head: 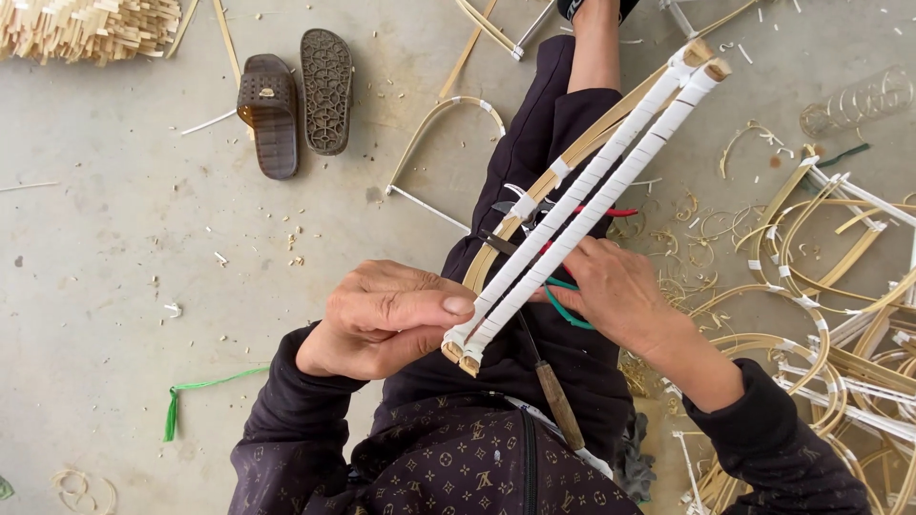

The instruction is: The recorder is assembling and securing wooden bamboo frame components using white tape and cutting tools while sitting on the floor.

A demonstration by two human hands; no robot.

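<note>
A pair of brown slippers (pixel 296 100) lies on the concrete floor (pixel 114 248) at the left. The left hand (pixel 382 318) is clenched on the near end of two bamboo rods wrapped in white strip (pixel 592 195), thumb pressed on the wrap. The right hand (pixel 615 296) grips the rods from the side, green cord (pixel 563 310) beneath it. The binding looks in hand; tightening the end calls for a firm pinch. Bent bamboo frames (pixel 821 315) lie at the right.
</note>
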